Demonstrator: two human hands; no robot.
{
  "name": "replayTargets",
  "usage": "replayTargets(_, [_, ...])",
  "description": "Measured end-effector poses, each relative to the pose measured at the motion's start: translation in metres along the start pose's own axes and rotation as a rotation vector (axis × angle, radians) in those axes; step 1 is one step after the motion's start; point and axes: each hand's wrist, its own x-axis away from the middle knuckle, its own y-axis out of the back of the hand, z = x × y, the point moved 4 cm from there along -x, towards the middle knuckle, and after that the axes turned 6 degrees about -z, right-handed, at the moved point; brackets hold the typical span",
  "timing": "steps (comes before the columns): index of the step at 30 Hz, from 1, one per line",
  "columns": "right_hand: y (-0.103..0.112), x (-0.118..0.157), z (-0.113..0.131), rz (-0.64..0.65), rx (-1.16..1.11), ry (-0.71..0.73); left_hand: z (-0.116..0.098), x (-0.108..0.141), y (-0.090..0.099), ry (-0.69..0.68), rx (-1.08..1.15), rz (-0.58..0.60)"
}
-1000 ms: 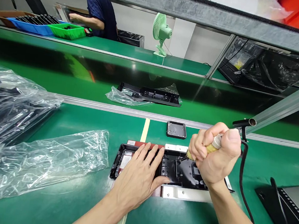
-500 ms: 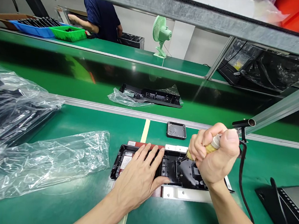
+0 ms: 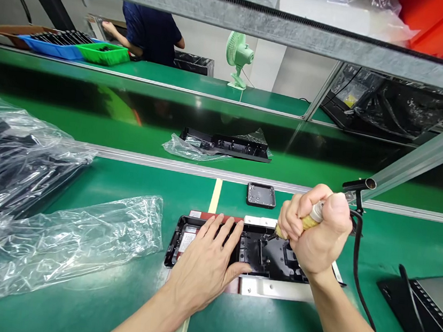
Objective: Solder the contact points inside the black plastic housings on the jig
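A long black plastic housing [image 3: 251, 250] lies across a fixture with white blocks [image 3: 277, 289] at its front and back edges. My left hand [image 3: 203, 263] rests flat on the housing's left half, fingers spread. In my right hand [image 3: 314, 228], the fingers wrap around a hand tool with a yellow grip [image 3: 309, 222] and a whitish upper end. Its thin dark tip slants down to the left into the housing; the exact kind of tool is unclear. Just behind the fixture sits a small black tray-like cover [image 3: 261, 195].
Clear plastic bags [image 3: 117, 228] and wrapped black parts [image 3: 15, 162] cover the left side. A black tube holder [image 3: 360, 184] with a cable stands right, near a black-and-grey device [image 3: 429, 315]. Another black housing [image 3: 228, 144] lies behind. A person [image 3: 151, 33] stands beyond, left of a fan [image 3: 238, 57].
The whole view has shifted slightly downward in the picture. Both hands keep nearly the same places, and the tool's tip stays at the same part of the housing.
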Motion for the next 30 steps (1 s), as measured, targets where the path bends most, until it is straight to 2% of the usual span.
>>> replayTargets(15, [0.0032, -0.0015, 0.0017, 0.067, -0.007, -0.038, 0.0001, 0.0006, -0.0008, 0.001, -0.013, -0.008])
replayTargets(28, [0.0060, -0.0056, 0.0021, 0.195, -0.069, -0.106, 0.0015, 0.0015, 0.0005, 0.007, 0.008, -0.008])
replayTargets(30, [0.0067, -0.0059, 0.0011, 0.181, -0.054, -0.099, 0.0014, 0.0014, 0.0009, 0.007, 0.011, -0.013])
